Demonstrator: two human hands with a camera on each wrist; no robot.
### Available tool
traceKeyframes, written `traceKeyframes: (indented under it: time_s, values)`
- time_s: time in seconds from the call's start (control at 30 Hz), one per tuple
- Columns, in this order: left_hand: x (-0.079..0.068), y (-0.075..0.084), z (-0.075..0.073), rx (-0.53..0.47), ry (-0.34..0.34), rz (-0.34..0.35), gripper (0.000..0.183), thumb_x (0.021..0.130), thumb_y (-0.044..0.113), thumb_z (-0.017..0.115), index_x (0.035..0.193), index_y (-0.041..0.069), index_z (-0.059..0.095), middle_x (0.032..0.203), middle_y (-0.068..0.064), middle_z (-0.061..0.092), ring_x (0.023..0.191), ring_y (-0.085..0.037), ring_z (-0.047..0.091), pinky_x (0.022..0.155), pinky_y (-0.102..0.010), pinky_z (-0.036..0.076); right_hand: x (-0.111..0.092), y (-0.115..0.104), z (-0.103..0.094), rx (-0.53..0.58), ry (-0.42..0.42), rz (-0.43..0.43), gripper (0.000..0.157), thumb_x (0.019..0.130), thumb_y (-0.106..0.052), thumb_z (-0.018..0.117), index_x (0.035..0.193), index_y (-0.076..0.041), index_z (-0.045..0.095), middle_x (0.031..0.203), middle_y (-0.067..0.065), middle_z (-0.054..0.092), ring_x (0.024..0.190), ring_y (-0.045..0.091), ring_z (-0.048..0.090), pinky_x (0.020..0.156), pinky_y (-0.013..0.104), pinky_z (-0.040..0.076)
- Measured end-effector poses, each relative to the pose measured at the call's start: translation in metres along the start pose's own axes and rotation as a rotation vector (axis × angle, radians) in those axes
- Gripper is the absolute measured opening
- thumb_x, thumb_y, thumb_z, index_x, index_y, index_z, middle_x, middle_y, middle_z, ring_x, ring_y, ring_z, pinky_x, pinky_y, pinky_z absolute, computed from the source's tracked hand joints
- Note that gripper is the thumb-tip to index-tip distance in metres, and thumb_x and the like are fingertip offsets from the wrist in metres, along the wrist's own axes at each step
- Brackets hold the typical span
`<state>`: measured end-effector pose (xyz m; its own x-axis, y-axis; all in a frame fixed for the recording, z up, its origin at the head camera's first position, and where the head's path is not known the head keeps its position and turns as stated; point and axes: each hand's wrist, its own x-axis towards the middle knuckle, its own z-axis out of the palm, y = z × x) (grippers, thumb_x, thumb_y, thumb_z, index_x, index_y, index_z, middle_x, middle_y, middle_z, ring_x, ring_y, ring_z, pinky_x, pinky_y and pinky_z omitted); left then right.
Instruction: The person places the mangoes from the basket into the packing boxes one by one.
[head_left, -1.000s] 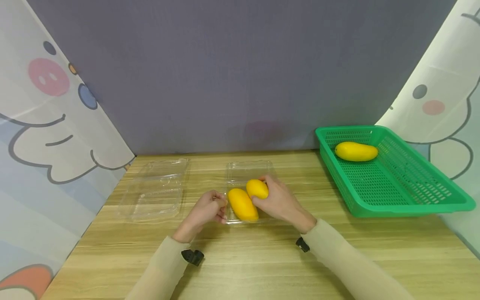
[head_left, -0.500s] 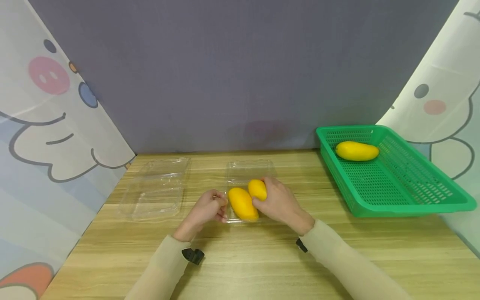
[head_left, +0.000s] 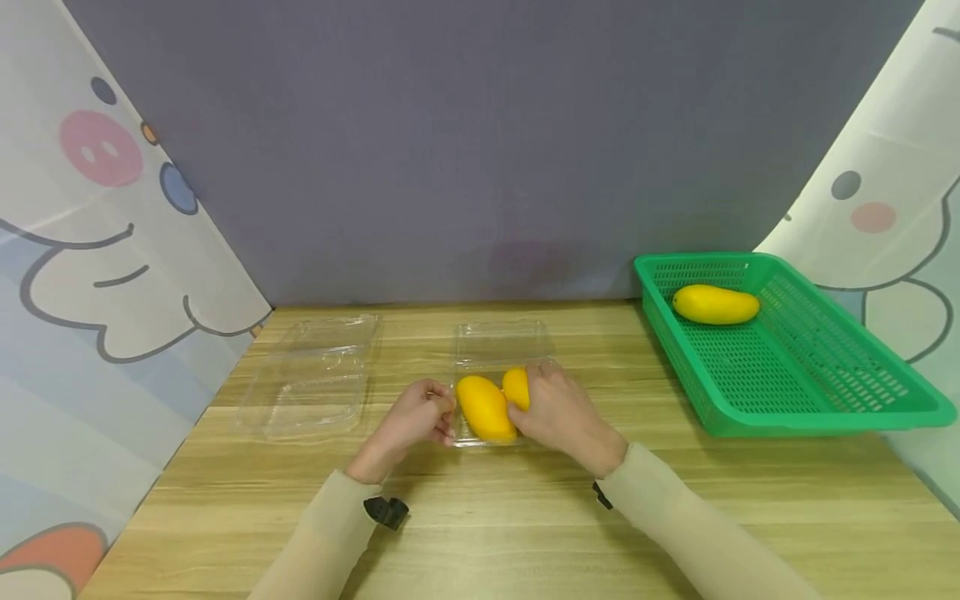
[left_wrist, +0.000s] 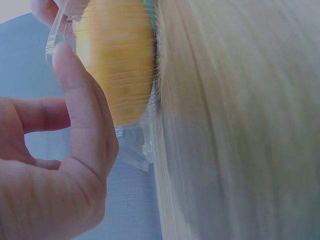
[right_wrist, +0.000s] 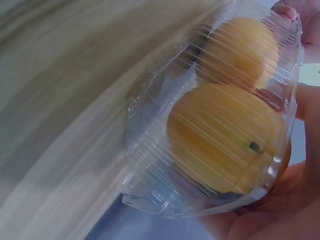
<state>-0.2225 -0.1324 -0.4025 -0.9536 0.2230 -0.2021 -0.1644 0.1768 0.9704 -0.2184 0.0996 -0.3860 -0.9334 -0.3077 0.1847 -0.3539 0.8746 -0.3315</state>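
Observation:
A clear plastic clamshell container (head_left: 501,340) lies with its lid folded back at mid-table. One yellow mango (head_left: 486,408) rests in its left half. Beside it, my right hand (head_left: 564,410) grips a second mango (head_left: 516,388) from above and covers much of it. Through the ribbed wall in the right wrist view, the gripped mango (right_wrist: 225,135) sits inside the container, its dark stem end showing. My left hand (head_left: 415,417) holds the container's left rim at the fingertips. The left wrist view has a left finger (left_wrist: 82,105) right at that rim, close to the mango (left_wrist: 117,65).
A green mesh basket (head_left: 772,367) with one yellow mango (head_left: 716,305) stands at the right. Another clear clamshell (head_left: 318,375) lies with its lid folded back at the left. A grey panel (head_left: 465,150) rises behind the wooden table (head_left: 480,533).
My right hand has shifted the gripped mango slightly right and down into the container, and its fingers now cover more of it. My left hand keeps its place at the rim.

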Motion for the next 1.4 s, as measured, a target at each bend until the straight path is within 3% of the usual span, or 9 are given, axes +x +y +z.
traceKeyframes:
  time_s: [0.3, 0.43, 0.5, 0.6, 0.67, 0.77, 1.4]
  values:
    - [0.001, -0.001, -0.001, 0.007, -0.006, -0.004, 0.017, 0.1, 0.003, 0.05, 0.114, -0.008, 0.05, 0.082, -0.019, 0.057, 0.06, -0.02, 0.058, 0.059, -0.032, 0.059, 0.001, 0.0, -0.001, -0.027, -0.014, -0.029, 0.056, 0.091, -0.033, 0.068, 0.119, 0.015, 0.062, 0.109, 0.023, 0.064, 0.096, 0.034, 0.062, 0.084, 0.046, 0.056]
    - [0.001, -0.001, -0.001, 0.005, 0.0, -0.002, 0.018, 0.1, 0.003, 0.051, 0.114, -0.008, 0.05, 0.081, -0.019, 0.057, 0.06, -0.02, 0.058, 0.058, -0.033, 0.06, 0.001, 0.002, -0.004, 0.009, -0.013, -0.034, 0.04, 0.09, -0.029, 0.069, 0.104, 0.008, 0.065, 0.093, 0.014, 0.061, 0.081, 0.026, 0.056, 0.07, 0.038, 0.053]
    - [0.001, -0.001, -0.001, 0.005, 0.002, -0.003, 0.018, 0.099, 0.003, 0.052, 0.113, -0.008, 0.05, 0.08, -0.019, 0.057, 0.06, -0.021, 0.058, 0.058, -0.033, 0.06, 0.002, 0.003, -0.005, 0.035, -0.008, -0.038, 0.035, 0.09, -0.027, 0.068, 0.102, 0.006, 0.065, 0.094, 0.013, 0.061, 0.081, 0.025, 0.056, 0.069, 0.037, 0.051]
    - [0.001, -0.001, -0.001, 0.004, 0.003, -0.005, 0.018, 0.099, 0.003, 0.053, 0.113, -0.007, 0.051, 0.08, -0.019, 0.057, 0.06, -0.021, 0.059, 0.058, -0.033, 0.06, 0.002, 0.006, -0.009, 0.071, 0.001, -0.04, 0.04, 0.091, -0.026, 0.068, 0.11, 0.009, 0.067, 0.109, 0.02, 0.066, 0.097, 0.033, 0.063, 0.083, 0.045, 0.056]
    - [0.001, -0.001, 0.0, 0.006, 0.004, -0.006, 0.017, 0.099, 0.003, 0.052, 0.113, -0.007, 0.051, 0.08, -0.02, 0.057, 0.06, -0.021, 0.059, 0.058, -0.033, 0.06, 0.003, 0.008, -0.012, 0.098, 0.013, -0.042, 0.046, 0.092, -0.025, 0.068, 0.119, 0.012, 0.065, 0.123, 0.026, 0.065, 0.112, 0.04, 0.062, 0.096, 0.051, 0.054]
    - [0.001, -0.001, 0.0, 0.004, 0.007, -0.006, 0.017, 0.099, 0.003, 0.052, 0.113, -0.007, 0.051, 0.081, -0.019, 0.057, 0.06, -0.021, 0.058, 0.058, -0.033, 0.06, 0.004, 0.012, -0.018, 0.137, 0.018, -0.031, 0.049, 0.093, -0.024, 0.067, 0.126, 0.012, 0.062, 0.129, 0.028, 0.062, 0.121, 0.044, 0.059, 0.102, 0.055, 0.049]
    - [0.001, -0.001, -0.001, 0.012, 0.002, -0.007, 0.021, 0.1, 0.005, 0.053, 0.116, -0.008, 0.051, 0.081, -0.019, 0.057, 0.061, -0.022, 0.059, 0.059, -0.034, 0.06, 0.019, 0.034, -0.03, 0.233, 0.082, 0.047, 0.05, 0.093, -0.024, 0.063, 0.132, 0.008, 0.059, 0.129, 0.024, 0.061, 0.117, 0.041, 0.058, 0.1, 0.055, 0.049]
